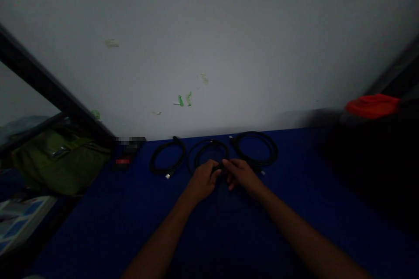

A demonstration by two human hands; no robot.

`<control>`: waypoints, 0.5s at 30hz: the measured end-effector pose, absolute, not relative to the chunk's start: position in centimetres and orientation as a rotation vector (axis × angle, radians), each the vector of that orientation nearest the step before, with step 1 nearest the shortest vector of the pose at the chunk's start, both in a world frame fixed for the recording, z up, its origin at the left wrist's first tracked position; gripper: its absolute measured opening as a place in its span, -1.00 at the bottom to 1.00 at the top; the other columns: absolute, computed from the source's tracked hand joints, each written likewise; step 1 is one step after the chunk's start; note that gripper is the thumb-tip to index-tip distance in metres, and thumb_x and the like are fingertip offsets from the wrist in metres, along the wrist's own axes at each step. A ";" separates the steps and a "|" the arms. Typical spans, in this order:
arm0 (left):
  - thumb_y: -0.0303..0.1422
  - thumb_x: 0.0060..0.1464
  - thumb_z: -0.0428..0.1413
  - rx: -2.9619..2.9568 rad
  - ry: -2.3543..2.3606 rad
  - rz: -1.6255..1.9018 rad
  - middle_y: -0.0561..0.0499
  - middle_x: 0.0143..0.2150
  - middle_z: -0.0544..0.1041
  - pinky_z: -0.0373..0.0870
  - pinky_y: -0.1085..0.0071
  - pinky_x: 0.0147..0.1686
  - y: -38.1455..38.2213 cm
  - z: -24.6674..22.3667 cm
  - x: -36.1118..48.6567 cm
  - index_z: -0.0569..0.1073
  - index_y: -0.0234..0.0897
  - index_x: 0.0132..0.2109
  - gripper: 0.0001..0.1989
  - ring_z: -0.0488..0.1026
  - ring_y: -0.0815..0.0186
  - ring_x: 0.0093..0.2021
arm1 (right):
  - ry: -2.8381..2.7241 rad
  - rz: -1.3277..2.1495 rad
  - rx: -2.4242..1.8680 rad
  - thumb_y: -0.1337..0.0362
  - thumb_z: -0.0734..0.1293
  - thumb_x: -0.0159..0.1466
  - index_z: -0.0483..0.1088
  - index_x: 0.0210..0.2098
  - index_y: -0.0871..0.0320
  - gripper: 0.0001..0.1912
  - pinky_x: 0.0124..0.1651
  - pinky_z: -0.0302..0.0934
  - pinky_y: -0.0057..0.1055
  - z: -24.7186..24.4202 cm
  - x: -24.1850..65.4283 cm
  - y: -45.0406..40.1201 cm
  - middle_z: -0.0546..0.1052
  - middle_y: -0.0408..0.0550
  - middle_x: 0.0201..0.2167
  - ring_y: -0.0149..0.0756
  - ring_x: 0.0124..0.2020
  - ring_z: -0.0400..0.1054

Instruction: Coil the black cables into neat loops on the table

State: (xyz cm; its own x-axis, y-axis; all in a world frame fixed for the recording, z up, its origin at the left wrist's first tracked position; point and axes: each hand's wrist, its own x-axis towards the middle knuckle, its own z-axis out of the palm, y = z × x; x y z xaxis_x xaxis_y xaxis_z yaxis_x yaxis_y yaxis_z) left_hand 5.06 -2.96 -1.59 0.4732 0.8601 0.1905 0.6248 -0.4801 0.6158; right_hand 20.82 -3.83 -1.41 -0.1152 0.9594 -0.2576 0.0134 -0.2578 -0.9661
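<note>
Three coiled black cables lie in a row on the blue surface. The middle cable (pixel 209 141) is in loose loops, and both my hands are at its near side. My left hand (pixel 203 178) has its thumb and fingers closed on a dark part of it. My right hand (pixel 241 173) pinches the same dark part from the right, fingers curled. Just left is the left cable (pixel 151 162), its pale metal plug pointing toward me. The right cable (pixel 275 150) rests beside my right hand, with light plug ends showing. Dim light hides the exact part between my fingertips.
A grey-white wall (pixel 229 52) rises behind the blue surface (pixel 108 226). A dark frame bar (pixel 49 83), a green bag (pixel 62 157) and books or boxes (pixel 26 218) are at left. A black bulk (pixel 376 161) with a red item (pixel 373 106) stands at right.
</note>
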 end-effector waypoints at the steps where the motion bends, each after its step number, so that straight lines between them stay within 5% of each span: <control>1: -0.33 0.17 -0.10 2.271 1.246 0.645 -0.08 -0.23 0.47 0.31 0.31 -0.24 -3.0 -1.6 5.0 0.30 -0.29 -0.16 -0.84 0.41 0.23 -0.23 | -1.121 1.578 -1.292 0.00 0.27 0.14 0.32 -0.48 0.24 -0.62 -0.74 0.22 -0.55 -1.4 20.8 -3.9 0.37 -0.16 -0.62 -0.51 -0.72 0.24; 15: -0.36 0.19 -0.13 2.421 1.225 0.478 -0.04 -0.24 0.45 0.26 0.34 -0.25 -3.1 -0.5 5.0 0.30 -0.28 -0.17 -0.84 0.37 0.27 -0.27 | -0.904 1.822 -1.157 0.26 0.38 0.06 0.42 -0.50 0.30 -0.82 -0.71 0.22 -0.62 -1.5 20.7 -4.0 0.39 -0.14 -0.61 -0.55 -0.69 0.22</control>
State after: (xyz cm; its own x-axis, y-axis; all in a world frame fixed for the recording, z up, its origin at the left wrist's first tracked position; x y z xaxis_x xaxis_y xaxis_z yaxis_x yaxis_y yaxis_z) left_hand 5.04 -3.07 -0.53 0.5612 0.8180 0.1264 0.6873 -0.5456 0.4795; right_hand 20.69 -4.04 -1.51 -0.2807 0.8834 -0.3752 -0.2352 -0.4424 -0.8654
